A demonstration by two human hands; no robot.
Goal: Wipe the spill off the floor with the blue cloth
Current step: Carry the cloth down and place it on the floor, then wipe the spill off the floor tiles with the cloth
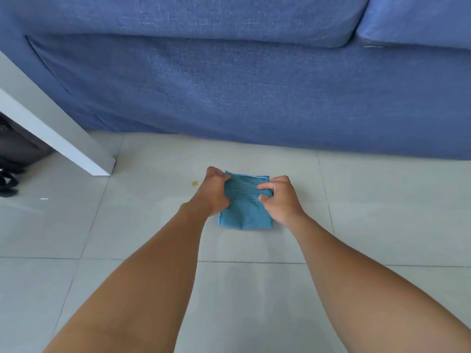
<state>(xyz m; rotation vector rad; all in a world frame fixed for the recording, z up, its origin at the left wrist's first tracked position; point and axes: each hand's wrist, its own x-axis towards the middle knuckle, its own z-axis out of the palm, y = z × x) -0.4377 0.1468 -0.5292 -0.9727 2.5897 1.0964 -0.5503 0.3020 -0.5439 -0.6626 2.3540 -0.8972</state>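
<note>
A folded blue cloth [245,207] lies on the pale tiled floor [142,225] in front of me. My left hand [213,192] grips its left edge, fingers curled into the fabric. On the right edge, my right hand [279,198] pinches the cloth between thumb and fingers. A small yellowish spill spot [195,183] sits on the tile just left of my left hand, apart from the cloth.
A blue fabric sofa [242,85] fills the space right behind the cloth. A white table leg [76,146] slants down to the floor at the left. Beside it at the far left lies a dark bag [12,159] with straps.
</note>
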